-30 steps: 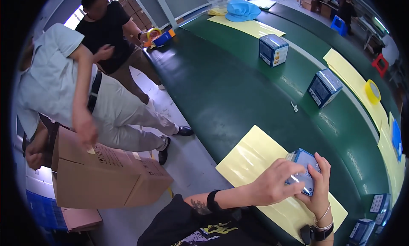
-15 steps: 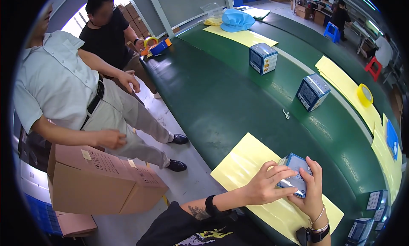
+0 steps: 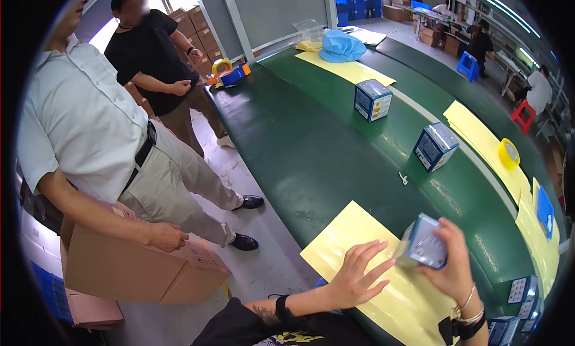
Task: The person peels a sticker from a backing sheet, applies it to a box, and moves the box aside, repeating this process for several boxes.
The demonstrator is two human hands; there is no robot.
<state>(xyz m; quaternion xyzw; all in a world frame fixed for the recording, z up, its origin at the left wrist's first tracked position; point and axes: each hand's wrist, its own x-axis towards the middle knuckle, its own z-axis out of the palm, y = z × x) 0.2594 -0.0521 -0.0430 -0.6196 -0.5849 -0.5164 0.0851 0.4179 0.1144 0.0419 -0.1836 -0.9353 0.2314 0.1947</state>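
Note:
Over the yellow sheet [image 3: 341, 241] at the table's near edge, my right hand [image 3: 452, 265] grips a small blue-and-grey box [image 3: 424, 243]. The box is tilted, and its pale face with a dark print turns up toward me; motion blurs it a little. My left hand [image 3: 359, 277] is open with its fingers spread, to the left of the box and holding nothing. Its fingertips come close to the box's lower left side; whether they touch it I cannot tell. Farther off on the green table [image 3: 293, 148] stand two similar blue boxes, one nearer [image 3: 435, 146] and one farther [image 3: 372, 100].
A small white piece [image 3: 403, 178] lies mid-table. Yellow sheets [image 3: 479, 145], a yellow tape roll [image 3: 509, 153] and a blue cap [image 3: 341, 46] lie farther back. Several boxes [image 3: 520, 291] stand at right. Two people stand at left beside a cardboard carton [image 3: 126, 265]; a tape dispenser [image 3: 230, 75] sits behind.
My left hand has come off the box and moved left and down. My right hand has lifted and tilted the box. The nearer person's hand has lowered onto the carton.

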